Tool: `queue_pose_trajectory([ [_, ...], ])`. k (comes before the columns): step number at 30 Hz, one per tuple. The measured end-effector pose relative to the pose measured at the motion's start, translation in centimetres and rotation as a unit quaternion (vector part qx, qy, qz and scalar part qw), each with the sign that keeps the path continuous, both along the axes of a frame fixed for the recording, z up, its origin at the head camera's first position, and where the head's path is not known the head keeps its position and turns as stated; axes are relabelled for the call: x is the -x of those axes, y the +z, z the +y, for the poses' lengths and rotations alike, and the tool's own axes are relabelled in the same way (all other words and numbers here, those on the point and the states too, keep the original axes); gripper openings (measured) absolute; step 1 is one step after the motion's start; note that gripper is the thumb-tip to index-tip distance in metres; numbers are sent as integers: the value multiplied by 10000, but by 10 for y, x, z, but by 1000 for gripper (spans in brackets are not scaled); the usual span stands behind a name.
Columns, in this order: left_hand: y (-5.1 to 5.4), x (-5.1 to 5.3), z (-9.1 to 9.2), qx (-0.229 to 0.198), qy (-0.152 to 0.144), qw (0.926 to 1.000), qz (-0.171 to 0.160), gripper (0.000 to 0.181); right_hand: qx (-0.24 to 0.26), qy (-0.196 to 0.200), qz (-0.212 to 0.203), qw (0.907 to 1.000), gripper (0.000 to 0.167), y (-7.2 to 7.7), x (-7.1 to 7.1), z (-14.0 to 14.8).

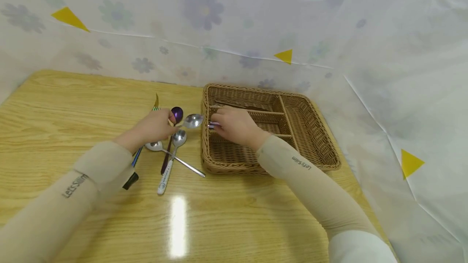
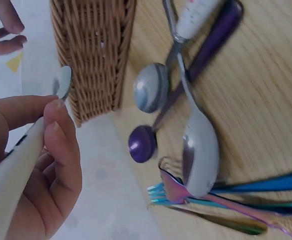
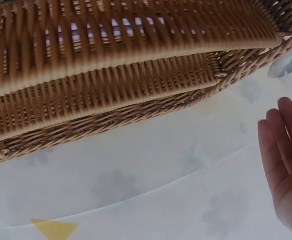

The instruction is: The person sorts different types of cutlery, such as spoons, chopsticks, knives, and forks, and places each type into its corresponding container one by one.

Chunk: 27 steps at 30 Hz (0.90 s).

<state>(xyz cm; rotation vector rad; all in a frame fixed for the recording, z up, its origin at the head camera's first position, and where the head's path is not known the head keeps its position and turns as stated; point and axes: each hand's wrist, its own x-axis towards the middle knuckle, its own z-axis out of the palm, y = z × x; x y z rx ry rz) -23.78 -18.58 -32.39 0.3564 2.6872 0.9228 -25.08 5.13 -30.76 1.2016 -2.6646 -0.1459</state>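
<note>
Left hand (image 1: pixel 155 126): fingers pinch the handle of a spoon (image 1: pixel 193 121), white handle, bowl toward the basket (image 1: pixel 237 169). Spoon is above the counter (image 1: pixel 219 222), just left of the basket's rim. Right hand (image 1: pixel 235 126): over the basket's left end, fingers loosely extended, gripping nothing visible. Purple-and-white piece (image 1: pixel 214 125) in the middle compartment, right by those fingers; contact unclear. Below the left hand on the counter: purple spoon (image 1: pixel 177 113), plain metal spoon (image 1: pixel 190 166), second white-handled spoon (image 1: pixel 165 177), overlapping; rainbow fork (image 2: pixel 176 191) near them.
</note>
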Motion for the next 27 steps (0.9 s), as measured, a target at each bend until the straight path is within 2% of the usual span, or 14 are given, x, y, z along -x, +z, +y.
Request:
queue_pose_trajectory([
  [5,6,-2,4,-250,-45,9997,-67,23,89,286,236,9993,17,-1,-1,-9],
  [9,9,-4,9,-394,-355,9979,-374,31,3,460,326,9984,22,-1,-4,-16],
  [13,9,-5,15,-565,-502,9946,-705,35,-356,545,168,9977,25,-3,-7,-23],
  [18,9,-8,21,-651,-586,9924,-862,39,-690,590,168,9957,29,-6,-10,-30],
  [27,5,-9,28,-1176,-789,9840,-1081,39,-553,847,214,9946,11,-12,-11,-31],
])
